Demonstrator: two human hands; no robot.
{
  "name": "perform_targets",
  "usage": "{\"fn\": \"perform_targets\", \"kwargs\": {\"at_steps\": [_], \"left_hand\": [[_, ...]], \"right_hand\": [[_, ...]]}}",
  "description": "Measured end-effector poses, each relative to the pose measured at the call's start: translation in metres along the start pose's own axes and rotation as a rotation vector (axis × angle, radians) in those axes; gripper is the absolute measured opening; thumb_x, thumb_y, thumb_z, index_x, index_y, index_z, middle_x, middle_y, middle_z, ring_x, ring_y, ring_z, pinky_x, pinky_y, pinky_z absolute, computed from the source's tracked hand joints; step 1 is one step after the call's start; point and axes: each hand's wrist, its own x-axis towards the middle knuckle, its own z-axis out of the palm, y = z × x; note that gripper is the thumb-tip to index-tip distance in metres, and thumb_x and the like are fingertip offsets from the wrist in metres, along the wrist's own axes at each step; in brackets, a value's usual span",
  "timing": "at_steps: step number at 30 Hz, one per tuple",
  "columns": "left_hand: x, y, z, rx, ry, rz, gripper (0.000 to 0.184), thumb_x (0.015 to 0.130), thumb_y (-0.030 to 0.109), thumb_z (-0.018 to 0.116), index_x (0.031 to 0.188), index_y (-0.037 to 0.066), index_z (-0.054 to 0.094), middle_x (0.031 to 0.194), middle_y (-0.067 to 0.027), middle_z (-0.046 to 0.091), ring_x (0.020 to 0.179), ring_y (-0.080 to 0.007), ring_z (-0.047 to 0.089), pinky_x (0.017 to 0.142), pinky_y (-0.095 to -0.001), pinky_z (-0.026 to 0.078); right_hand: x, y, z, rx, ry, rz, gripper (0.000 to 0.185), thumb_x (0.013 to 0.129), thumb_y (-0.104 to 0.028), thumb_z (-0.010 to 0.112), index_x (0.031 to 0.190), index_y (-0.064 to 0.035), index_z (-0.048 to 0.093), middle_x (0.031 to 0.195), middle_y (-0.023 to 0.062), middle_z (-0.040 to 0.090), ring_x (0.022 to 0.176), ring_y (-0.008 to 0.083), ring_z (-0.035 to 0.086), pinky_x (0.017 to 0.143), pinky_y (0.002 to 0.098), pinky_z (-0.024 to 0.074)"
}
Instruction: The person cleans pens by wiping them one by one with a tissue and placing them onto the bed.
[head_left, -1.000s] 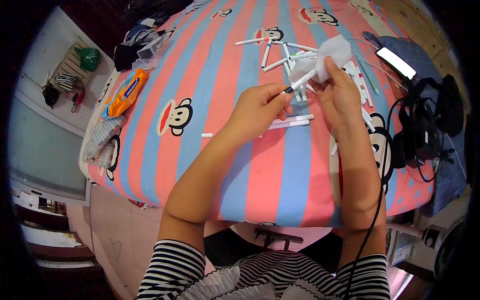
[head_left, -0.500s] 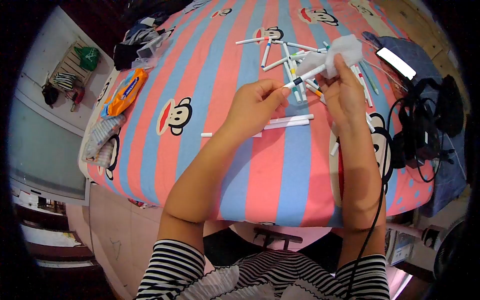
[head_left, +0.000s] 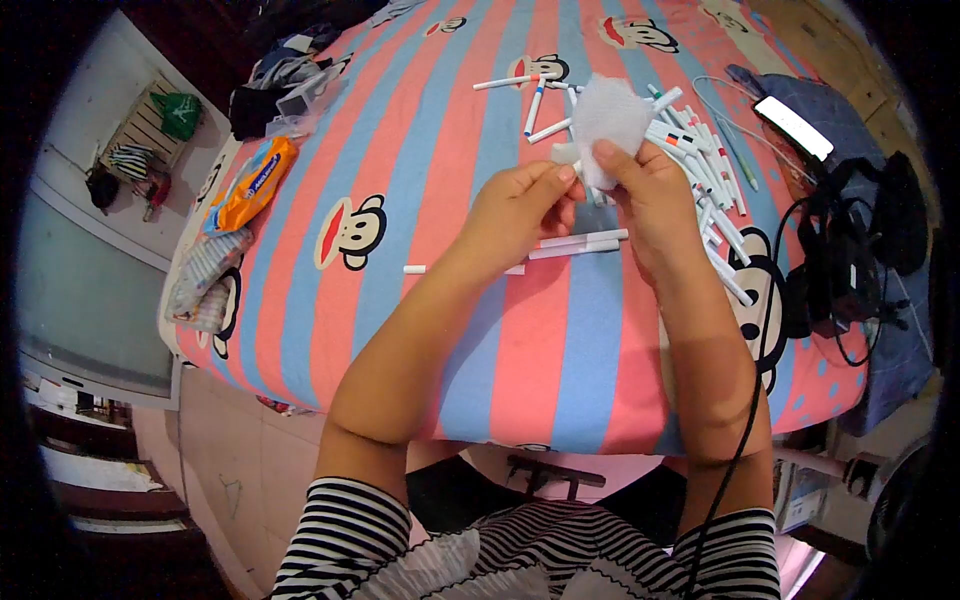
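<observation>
A white wipe (head_left: pixel 608 112) is pinched between the thumb and fingers of my right hand (head_left: pixel 662 205). It drapes over the marker pen that my left hand (head_left: pixel 515 210) grips by one end, so most of that pen is hidden. My two hands are close together above the bed. Under and beside my right hand lies a loose pile of white marker pens (head_left: pixel 695 165) with coloured bands. Nearer to me, below my left hand, a few more white markers (head_left: pixel 590 247) lie on the sheet.
The bed has a pink and blue striped sheet (head_left: pixel 525 360) with monkey faces. An orange wipes pack (head_left: pixel 262 185) lies at the left edge. On the right are a lit phone (head_left: pixel 793 127), black cables and a black device (head_left: pixel 845 285). A cable hangs along my right arm.
My right hand and the wipe have moved left along the marker towards my left hand, now covering most of the pen. More of the marker pile shows to the right.
</observation>
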Motion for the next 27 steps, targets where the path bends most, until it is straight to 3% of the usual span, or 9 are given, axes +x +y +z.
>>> {"fn": "perform_targets", "kwargs": {"at_steps": [11,14,17,23,27], "left_hand": [[-0.001,0.002,0.002,0.434,0.311,0.245,0.013,0.078,0.014,0.064,0.082,0.002,0.06,0.071,-0.0032,0.06,0.065,-0.0084,0.054,0.057,-0.0235,0.043],[-0.003,0.005,0.003,0.423,0.305,0.242,0.014,0.079,0.01,0.064,0.089,0.001,0.061,0.08,-0.0037,0.062,0.074,-0.0083,0.057,0.066,-0.0231,0.046],[0.0,0.001,0.001,0.392,0.265,0.252,0.016,0.083,0.016,0.06,0.089,0.001,0.061,0.08,-0.0035,0.062,0.071,-0.0081,0.056,0.064,-0.0228,0.045],[-0.003,0.004,0.001,0.084,0.043,0.019,0.032,0.09,0.03,0.048,0.088,0.001,0.061,0.077,-0.0022,0.06,0.062,-0.0073,0.05,0.059,-0.0203,0.042],[-0.004,0.006,0.004,0.126,0.135,0.023,0.023,0.088,0.022,0.053,0.086,0.001,0.061,0.073,-0.0014,0.058,0.062,-0.0065,0.051,0.058,-0.0196,0.042]], "right_hand": [[0.014,-0.011,-0.024,0.243,0.165,-0.045,0.028,0.084,-0.023,0.061,0.101,-0.0008,0.056,0.093,0.0046,0.058,0.084,0.0121,0.055,0.075,0.0266,0.0453],[0.014,-0.012,-0.026,0.273,0.15,-0.061,0.027,0.085,-0.021,0.059,0.102,-0.0008,0.054,0.094,0.0051,0.057,0.085,0.0127,0.055,0.078,0.0277,0.0461],[0.015,-0.012,-0.024,0.32,0.13,-0.062,0.026,0.086,-0.02,0.058,0.102,-0.0014,0.052,0.095,0.0056,0.056,0.086,0.0134,0.055,0.079,0.0289,0.0463],[0.006,-0.007,-0.008,0.29,0.069,-0.038,0.027,0.085,-0.022,0.06,0.102,-0.0013,0.055,0.098,0.0058,0.058,0.088,0.0135,0.055,0.078,0.0292,0.0448],[0.005,-0.005,-0.009,0.298,-0.005,-0.049,0.026,0.084,-0.021,0.06,0.101,-0.0016,0.056,0.096,0.0049,0.06,0.087,0.0124,0.056,0.078,0.0282,0.0444]]}}
